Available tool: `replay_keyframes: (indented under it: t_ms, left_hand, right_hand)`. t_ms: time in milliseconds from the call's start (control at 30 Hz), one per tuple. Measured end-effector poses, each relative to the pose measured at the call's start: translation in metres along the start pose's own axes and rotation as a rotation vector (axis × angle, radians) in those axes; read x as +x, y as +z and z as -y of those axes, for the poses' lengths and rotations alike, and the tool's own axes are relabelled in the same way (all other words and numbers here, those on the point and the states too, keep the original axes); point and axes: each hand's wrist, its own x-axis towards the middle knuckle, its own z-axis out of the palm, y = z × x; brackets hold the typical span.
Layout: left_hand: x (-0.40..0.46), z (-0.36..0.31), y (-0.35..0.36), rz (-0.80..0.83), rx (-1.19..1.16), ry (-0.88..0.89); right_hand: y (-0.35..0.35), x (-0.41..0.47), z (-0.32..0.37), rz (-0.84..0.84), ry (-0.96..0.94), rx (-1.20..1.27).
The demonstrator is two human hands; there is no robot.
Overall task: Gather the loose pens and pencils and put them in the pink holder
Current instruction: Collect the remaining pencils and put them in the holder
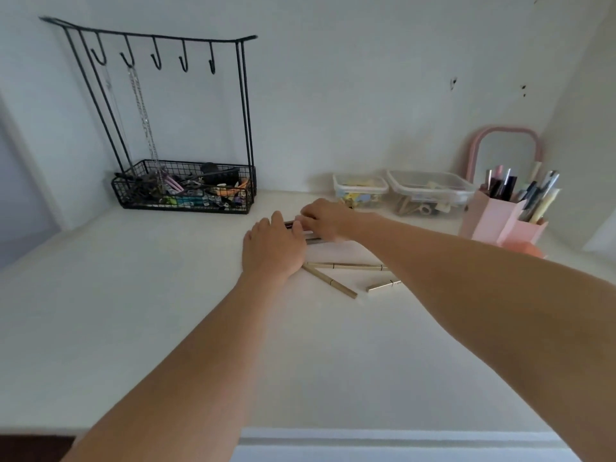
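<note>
Pink holder (492, 216), gold pencils (346, 266), black wire rack (186, 191), white desk (133, 295).

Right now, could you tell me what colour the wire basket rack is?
Black, seen clearest in the head view.

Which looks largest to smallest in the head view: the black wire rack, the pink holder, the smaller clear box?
1. black wire rack
2. pink holder
3. smaller clear box
All stand at the table's back, so nearness hardly distorts the order.

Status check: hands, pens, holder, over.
Both hands on a bunch of pens mid-desk, grip unclear. Three gold pens loose nearer the camera. Pink holder far right, already part full; path clear.
</note>
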Motion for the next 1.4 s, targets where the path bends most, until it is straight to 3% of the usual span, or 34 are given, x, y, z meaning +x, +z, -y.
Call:
replay_keyframes:
  t_ms: [133, 333, 633, 767, 900, 1067, 1400]
  left_hand:
    - [0.0, -0.004, 0.004, 0.069, -0.026, 0.093]
    - [-0.01, -0.014, 0.009, 0.18, 0.114, 0.232]
    - [-0.025, -0.032, 0.013, 0.142, 0.134, 0.195]
    - [-0.024, -0.031, 0.008, 0.104, -0.014, 0.17]
    - [-0.019, -0.029, 0.001, 0.047, -0.124, 0.248]
    - [-0.011, -0.027, 0.005, 0.152, -0.081, 0.33]
    - [-0.011, -0.027, 0.009, 0.171, 0.01, 0.358]
  right_hand:
    - [0.001, -0.006, -0.011, -0.045, 0.041, -0.03]
    - [-0.006, -0.055, -0.039, -0.026, 0.031, 0.054]
    - [0.015, -0.089, -0.045, -0.325, 0.072, 0.51]
    - [-0.01, -0.104, -0.057, -0.449, 0.049, 0.452]
    - [-0.035, -0.135, -0.08, -0.285, 0.079, 0.33]
    - [-0.035, -0.146, -0.091, -0.039, 0.129, 0.159]
    - [-0.033, -0.141, -0.1, 0.001, 0.071, 0.185]
